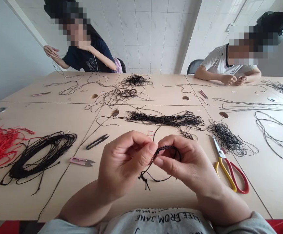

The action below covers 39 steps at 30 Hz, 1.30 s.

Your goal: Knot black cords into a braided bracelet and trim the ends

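Observation:
A black braided cord (167, 148) is held between both hands above the near part of the table. My left hand (129, 162) pinches one end of it between thumb and forefinger. Close beside it, my right hand (187, 162) grips the braided part, which curves back towards its palm. A loose loop and a small knotted end (143, 178) hang below the fingertips. One thin strand rises from the left fingertips towards a long bundle of black cord (166, 119) behind the hands.
Red-and-yellow scissors (225, 165) lie right of my hands; black snips (97, 141) and pink snips (82, 162) lie left. A black cord coil (41, 156) and red cords (2, 146) are farther left. Two people sit across the table (65, 120), one handling cord.

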Tool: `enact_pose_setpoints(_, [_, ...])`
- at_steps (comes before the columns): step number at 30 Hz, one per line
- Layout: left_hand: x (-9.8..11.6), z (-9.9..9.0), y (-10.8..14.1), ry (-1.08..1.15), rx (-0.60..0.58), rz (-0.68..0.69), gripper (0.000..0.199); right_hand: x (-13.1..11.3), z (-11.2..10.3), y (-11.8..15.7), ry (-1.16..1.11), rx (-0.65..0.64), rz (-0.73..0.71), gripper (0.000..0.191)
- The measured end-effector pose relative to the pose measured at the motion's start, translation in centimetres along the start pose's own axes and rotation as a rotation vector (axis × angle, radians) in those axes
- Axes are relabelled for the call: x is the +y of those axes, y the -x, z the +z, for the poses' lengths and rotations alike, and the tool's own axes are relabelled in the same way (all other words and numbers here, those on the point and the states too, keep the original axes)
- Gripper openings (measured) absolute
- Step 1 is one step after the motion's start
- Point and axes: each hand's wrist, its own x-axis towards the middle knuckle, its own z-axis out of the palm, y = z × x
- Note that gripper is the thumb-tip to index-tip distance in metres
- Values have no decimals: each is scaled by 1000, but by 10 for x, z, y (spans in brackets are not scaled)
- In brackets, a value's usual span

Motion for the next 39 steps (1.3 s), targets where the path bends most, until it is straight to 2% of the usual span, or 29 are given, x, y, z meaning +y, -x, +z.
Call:
enact_pose_setpoints(3, [-2, 1, -1, 33, -34, 35, 18, 0, 3, 0, 80, 29, -79, 15])
enact_pose_setpoints(5, [-2, 2, -1, 86, -74, 12, 19, 0, 4, 1, 179, 27, -169, 12])
enact_pose_setpoints(10, [0, 4, -1, 117, -88, -19, 20, -1, 3, 1, 345, -12, -379, 17])
enact_pose_setpoints(19, [-1, 5, 2, 110, -90, 20, 19, 0, 2, -1, 294, -16, -394, 15])
enact_pose_setpoints(25, [-1, 5, 0, 155, -118, 19, 18, 2, 0, -3, 185, -57, -286, 16])
enact_pose_setpoints(29, [-1, 6, 0, 134, -114, 70, 17, 0, 2, -3, 185, -75, -313, 17])
enact_pose_setpoints(35, [-3, 4, -3, 118, -138, 118, 15, -2, -2, 1, -9, -140, 6, 19])
enact_pose_setpoints(39, [-3, 4, -4, 99, -156, 148, 16, -3, -5, 2, -55, -156, 57, 19])
